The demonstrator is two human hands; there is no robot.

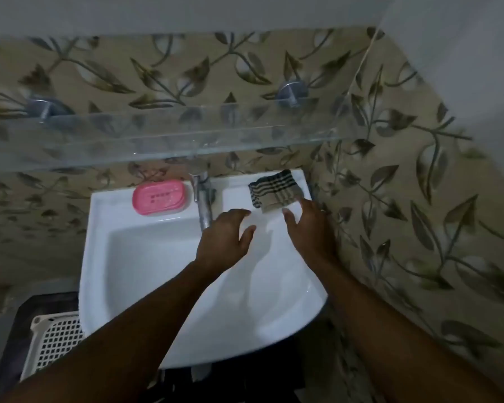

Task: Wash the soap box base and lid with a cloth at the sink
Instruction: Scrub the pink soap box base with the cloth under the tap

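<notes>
A pink soap box (pixel 159 197) with its lid on rests on the back left ledge of the white sink (pixel 122 257). A folded checked cloth (pixel 277 189) lies on the back right ledge. My right hand (pixel 309 231) hovers just in front of the cloth, fingers spread, fingertips close to its near edge. My left hand (pixel 226 242) is over the basin beside the tap (pixel 203 199), fingers apart, holding nothing.
A glass shelf (pixel 169 141) juts out from the tiled wall above the tap. The patterned wall (pixel 419 199) runs close along the sink's right side. A white perforated basket (pixel 53 341) stands on the floor at lower left.
</notes>
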